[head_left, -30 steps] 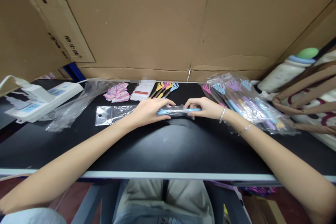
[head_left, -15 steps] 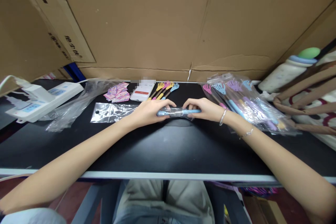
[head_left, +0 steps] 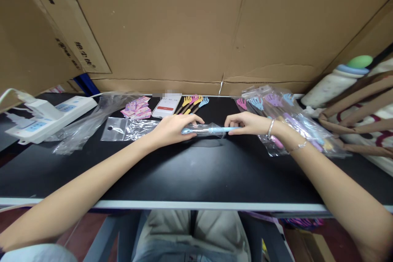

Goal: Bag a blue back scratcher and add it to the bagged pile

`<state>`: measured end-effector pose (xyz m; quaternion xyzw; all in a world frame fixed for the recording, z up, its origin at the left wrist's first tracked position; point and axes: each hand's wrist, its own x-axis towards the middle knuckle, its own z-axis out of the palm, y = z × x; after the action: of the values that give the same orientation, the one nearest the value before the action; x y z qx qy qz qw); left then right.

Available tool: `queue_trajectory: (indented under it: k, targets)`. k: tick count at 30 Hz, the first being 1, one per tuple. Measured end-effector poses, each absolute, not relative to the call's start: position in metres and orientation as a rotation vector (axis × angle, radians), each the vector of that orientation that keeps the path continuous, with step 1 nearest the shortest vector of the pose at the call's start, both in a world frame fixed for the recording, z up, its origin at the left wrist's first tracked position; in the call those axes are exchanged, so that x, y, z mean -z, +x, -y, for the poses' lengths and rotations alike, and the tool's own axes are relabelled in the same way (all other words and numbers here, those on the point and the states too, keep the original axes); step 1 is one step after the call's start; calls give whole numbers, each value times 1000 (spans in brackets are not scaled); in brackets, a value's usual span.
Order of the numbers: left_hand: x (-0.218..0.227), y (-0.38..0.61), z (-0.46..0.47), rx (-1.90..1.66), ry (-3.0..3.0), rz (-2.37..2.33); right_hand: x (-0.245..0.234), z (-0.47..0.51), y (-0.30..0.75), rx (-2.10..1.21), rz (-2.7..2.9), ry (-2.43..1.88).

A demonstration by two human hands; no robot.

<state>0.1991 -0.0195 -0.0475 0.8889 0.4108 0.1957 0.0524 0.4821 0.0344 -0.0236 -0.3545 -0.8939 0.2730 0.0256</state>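
Note:
A back scratcher with a light blue handle lies level above the black table, most of its visible length inside a clear plastic bag. My left hand is closed around the bag and the scratcher's left part; its head is hidden there. The bag's flat end with a hang hole stretches out to the left. With fingertips, my right hand pinches the right end of the blue handle, which sticks out at the bag's open end. Several loose back scratchers with yellow, pink and blue claw heads lie behind my left hand.
Bagged back scratchers lie at right, partly behind my right wrist. A phone, pink cards, empty clear bags and a white power strip are at left. A bottle stands far right, before a cardboard wall.
My right hand has shifted right along the blue handle, showing more of it between the hands. My left hand and the bag have moved slightly left.

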Motion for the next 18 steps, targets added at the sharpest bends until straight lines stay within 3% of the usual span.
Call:
queue_trajectory:
  k: [13,18]
  targets:
    - [48,199,19,-576,2713,-1255,52,-20,452,-991,2474,-877]
    - [48,200,21,-578,2730,-1245,59,-16,446,-896,2460,-878]
